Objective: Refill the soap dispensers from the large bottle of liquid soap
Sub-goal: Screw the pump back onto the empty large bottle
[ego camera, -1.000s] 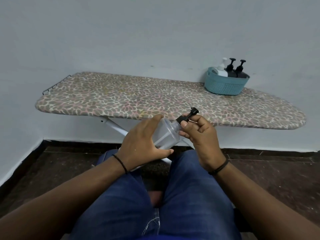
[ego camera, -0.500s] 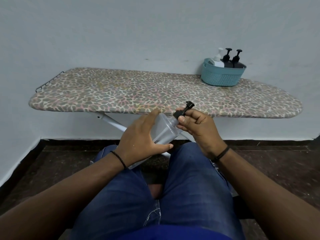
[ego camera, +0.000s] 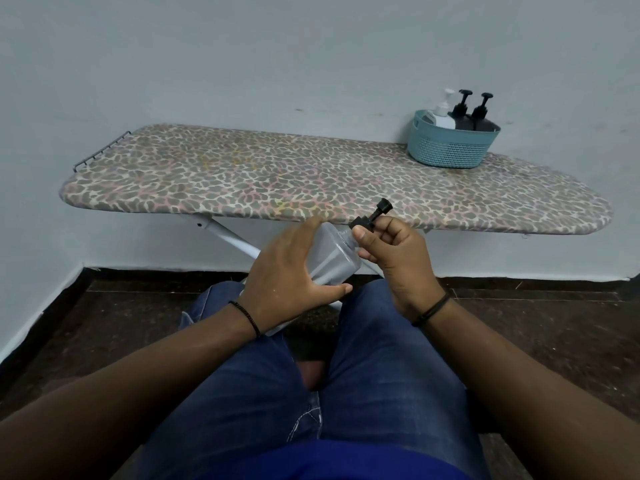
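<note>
Left hand (ego camera: 287, 271) wraps the clear dispenser bottle (ego camera: 334, 259), fingers curled over its body, thumb underneath; bottle tilted, neck pointing up-right, held over the lap in blue jeans (ego camera: 311, 393), in front of the ironing board (ego camera: 242, 178) near edge. Right hand (ego camera: 391, 251) pinches the black pump cap (ego camera: 369, 220) at the bottle neck, fingers curled tight. Cap seated or loose: can't tell. At the board's far right end a teal basket (ego camera: 450, 150) holds one white pump bottle (ego camera: 441, 112) and two black pump bottles (ego camera: 471, 114).
</note>
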A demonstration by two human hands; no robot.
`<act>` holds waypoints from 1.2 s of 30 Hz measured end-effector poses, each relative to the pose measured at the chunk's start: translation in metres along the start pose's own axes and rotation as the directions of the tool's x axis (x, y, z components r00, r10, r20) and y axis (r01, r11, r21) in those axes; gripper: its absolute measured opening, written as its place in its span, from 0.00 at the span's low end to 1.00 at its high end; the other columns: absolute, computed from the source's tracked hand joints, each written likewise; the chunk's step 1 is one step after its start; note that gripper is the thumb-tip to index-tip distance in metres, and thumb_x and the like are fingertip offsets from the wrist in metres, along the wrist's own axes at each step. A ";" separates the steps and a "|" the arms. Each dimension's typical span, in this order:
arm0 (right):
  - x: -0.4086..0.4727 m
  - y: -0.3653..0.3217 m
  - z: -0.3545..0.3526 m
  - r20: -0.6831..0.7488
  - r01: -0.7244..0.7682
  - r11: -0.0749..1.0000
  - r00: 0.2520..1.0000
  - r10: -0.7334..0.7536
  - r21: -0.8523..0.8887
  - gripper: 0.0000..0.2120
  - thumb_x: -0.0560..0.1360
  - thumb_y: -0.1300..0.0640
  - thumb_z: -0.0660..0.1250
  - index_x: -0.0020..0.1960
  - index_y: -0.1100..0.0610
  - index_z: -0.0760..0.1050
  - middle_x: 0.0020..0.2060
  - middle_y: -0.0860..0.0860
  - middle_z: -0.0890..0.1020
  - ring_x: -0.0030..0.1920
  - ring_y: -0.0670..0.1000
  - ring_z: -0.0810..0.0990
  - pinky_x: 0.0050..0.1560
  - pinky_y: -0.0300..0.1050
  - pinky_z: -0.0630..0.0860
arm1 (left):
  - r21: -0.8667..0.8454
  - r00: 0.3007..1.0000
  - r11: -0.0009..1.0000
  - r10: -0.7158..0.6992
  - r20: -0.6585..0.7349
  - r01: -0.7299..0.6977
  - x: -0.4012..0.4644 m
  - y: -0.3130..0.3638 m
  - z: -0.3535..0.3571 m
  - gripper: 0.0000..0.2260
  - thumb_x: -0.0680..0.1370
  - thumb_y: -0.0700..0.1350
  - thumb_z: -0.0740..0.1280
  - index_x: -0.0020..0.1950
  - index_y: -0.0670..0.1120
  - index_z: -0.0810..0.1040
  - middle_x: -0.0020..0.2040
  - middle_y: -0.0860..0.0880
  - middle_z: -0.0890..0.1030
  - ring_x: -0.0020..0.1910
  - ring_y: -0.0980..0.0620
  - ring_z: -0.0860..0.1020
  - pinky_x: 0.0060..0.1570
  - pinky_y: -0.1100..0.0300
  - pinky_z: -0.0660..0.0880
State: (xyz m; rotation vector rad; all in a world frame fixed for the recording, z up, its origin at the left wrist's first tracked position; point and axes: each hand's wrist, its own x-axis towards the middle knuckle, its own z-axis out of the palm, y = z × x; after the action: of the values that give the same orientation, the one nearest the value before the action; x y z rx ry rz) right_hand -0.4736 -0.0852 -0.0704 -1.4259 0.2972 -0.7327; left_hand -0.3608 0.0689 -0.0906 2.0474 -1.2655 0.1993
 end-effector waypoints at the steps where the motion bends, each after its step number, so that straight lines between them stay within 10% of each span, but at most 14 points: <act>1: 0.000 0.001 0.000 0.006 0.000 1.000 1.000 0.000 0.015 0.11 0.68 0.54 0.75 0.48 0.56 0.79 0.37 0.46 0.84 0.42 0.45 0.83 0.46 0.40 0.79 | -0.008 1.000 1.000 -0.007 0.002 0.007 0.000 0.000 0.000 0.47 0.63 0.69 0.77 0.75 0.52 0.64 0.62 0.51 0.75 0.58 0.50 0.76 0.54 0.48 0.77; 7: -0.001 0.000 -0.002 0.061 0.005 1.000 0.998 -0.007 0.024 0.10 0.75 0.62 0.70 0.56 0.59 0.80 0.49 0.57 0.86 0.50 0.51 0.84 0.52 0.43 0.79 | -0.164 0.989 0.983 -0.058 0.138 0.080 0.003 0.003 0.001 0.44 0.69 0.64 0.76 0.78 0.51 0.60 0.69 0.49 0.70 0.63 0.53 0.70 0.63 0.54 0.72; 14: 0.000 -0.007 -0.001 0.152 -0.015 0.998 0.988 0.005 0.066 0.17 0.74 0.60 0.68 0.62 0.62 0.77 0.57 0.60 0.83 0.58 0.53 0.82 0.56 0.42 0.77 | -0.441 0.932 0.832 -0.230 0.281 0.338 0.013 -0.005 -0.006 0.37 0.56 0.67 0.80 0.59 0.52 0.76 0.49 0.55 0.81 0.46 0.58 0.79 0.46 0.62 0.75; 27: 0.003 -0.016 -0.010 0.473 -0.159 0.962 0.880 0.036 0.222 0.19 0.82 0.67 0.56 0.72 0.67 0.65 0.66 0.61 0.76 0.64 0.55 0.76 0.58 0.40 0.76 | -0.633 0.913 0.699 -0.069 0.401 0.331 0.014 -0.008 -0.016 0.33 0.62 0.53 0.83 0.64 0.51 0.77 0.49 0.46 0.86 0.48 0.49 0.85 0.48 0.54 0.81; 36: 0.002 -0.019 -0.012 0.539 -0.216 0.930 0.842 0.024 0.297 0.20 0.77 0.63 0.63 0.69 0.64 0.69 0.65 0.63 0.76 0.65 0.59 0.77 0.63 0.48 0.76 | -0.716 0.736 0.409 0.141 0.662 0.566 0.016 -0.011 -0.026 0.33 0.69 0.42 0.80 0.68 0.36 0.69 0.53 0.29 0.79 0.47 0.37 0.82 0.48 0.45 0.81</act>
State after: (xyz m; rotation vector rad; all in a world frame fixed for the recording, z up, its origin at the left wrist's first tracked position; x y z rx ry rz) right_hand -0.4845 -0.0957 -0.0530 -1.1965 -0.1694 -0.2432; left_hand -0.3376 0.0769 -0.0690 1.2298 -1.0173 -1.2222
